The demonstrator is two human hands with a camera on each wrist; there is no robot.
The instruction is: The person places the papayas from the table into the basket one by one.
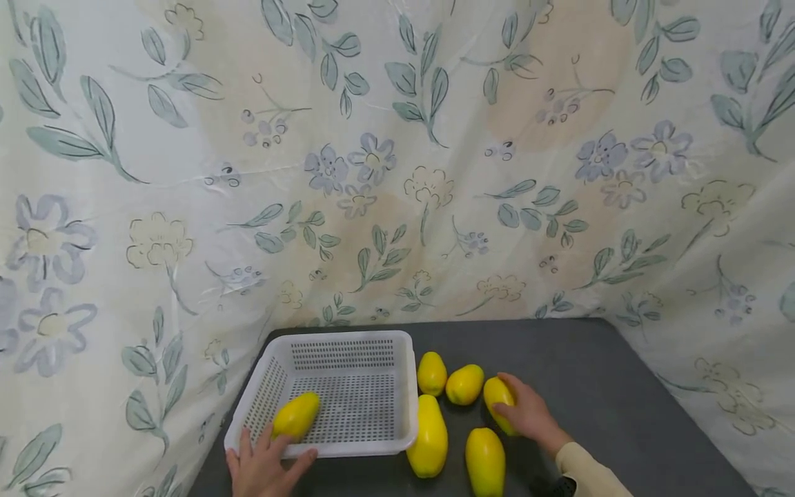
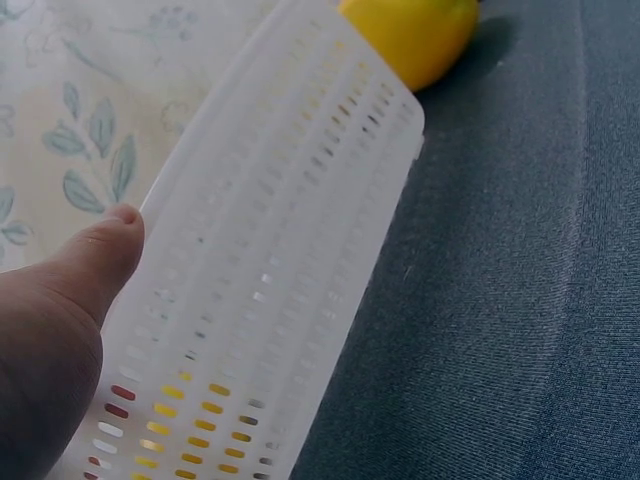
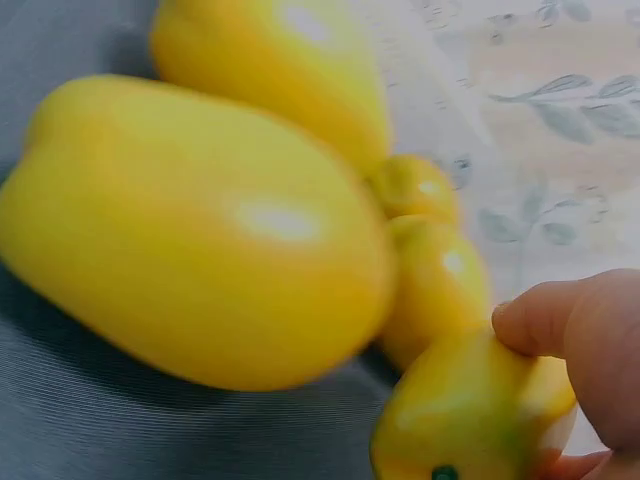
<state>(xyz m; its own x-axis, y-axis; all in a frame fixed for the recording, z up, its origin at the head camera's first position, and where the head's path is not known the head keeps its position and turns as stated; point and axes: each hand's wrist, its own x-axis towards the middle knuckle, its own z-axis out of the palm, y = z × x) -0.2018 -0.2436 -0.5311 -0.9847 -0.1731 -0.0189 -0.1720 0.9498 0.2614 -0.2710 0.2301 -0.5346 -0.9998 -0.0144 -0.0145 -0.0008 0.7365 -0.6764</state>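
In the head view my right hand (image 1: pixel 528 411) holds a yellow papaya-like fruit (image 1: pixel 499 400), thumb on the near side and fingers over the far side. The right wrist view shows my thumb (image 3: pixel 545 318) pressed on this fruit (image 3: pixel 450 410), its green stem end visible. At the front left corner of a white perforated plastic basket (image 1: pixel 406 386), my left hand (image 1: pixel 263 469) rests with spread fingers over the rim. One similar yellow fruit (image 1: pixel 298 415) lies inside, right at those fingertips. From the left wrist, the thumb (image 2: pixel 110 250) lies along the basket's rim (image 2: pixel 180 170).
Beside the basket's right wall lie a long yellow fruit (image 1: pixel 427 438) and a smaller one (image 1: pixel 431 373). Another fruit (image 1: pixel 466 384) sits further right, and one more (image 1: pixel 486 459) lies nearer the front. A flower-patterned cloth (image 1: pixel 397 172) hangs around the dark tabletop (image 1: pixel 577 373).
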